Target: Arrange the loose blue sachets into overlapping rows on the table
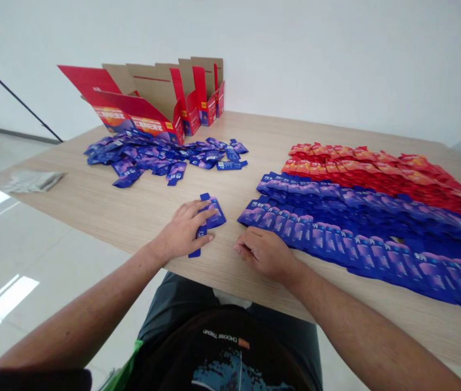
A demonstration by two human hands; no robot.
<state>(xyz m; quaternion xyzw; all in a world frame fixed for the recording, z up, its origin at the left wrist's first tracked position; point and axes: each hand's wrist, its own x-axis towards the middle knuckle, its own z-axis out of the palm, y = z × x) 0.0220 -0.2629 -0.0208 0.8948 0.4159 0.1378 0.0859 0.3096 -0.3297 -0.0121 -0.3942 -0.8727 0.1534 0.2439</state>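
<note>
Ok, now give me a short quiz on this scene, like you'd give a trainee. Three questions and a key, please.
1. What colour are the packets under the fingers of the left hand?
a) red
b) blue
c) green

2. True or false: the red rows lie farther from the person than the blue rows.

3. Which hand has its fingers curled in rather than spread?

Key:
1. b
2. True
3. The right hand
</note>
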